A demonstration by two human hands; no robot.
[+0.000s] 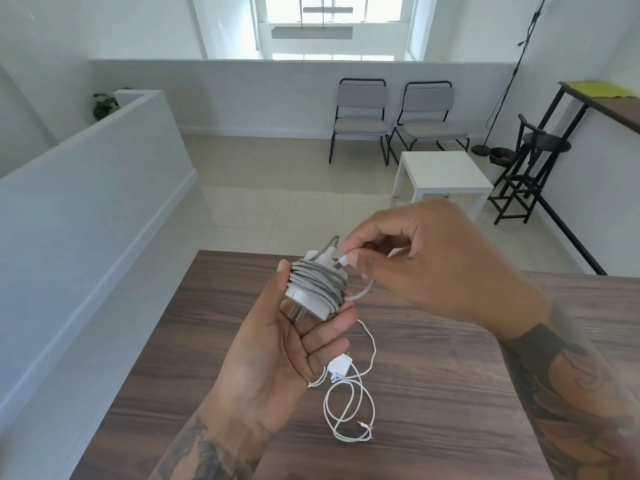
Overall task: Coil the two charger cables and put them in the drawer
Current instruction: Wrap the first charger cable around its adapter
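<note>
My left hand (277,355) holds a white charger brick (313,289) above the table, with its grey cable wound tightly around it in several turns. My right hand (426,261) pinches the free plug end of that cable (344,260) beside the brick's top, and a short loop hangs below. A second, smaller white charger (341,367) lies on the dark wooden table (450,393), its thin white cable (349,410) spread in loose loops toward me. No drawer is in view.
The table's far edge runs just behind my hands, with tiled floor beyond. A white half wall (104,188) stands to the left. Two grey chairs (394,112), a small white side table (443,174) and black stools (530,168) stand at the back right.
</note>
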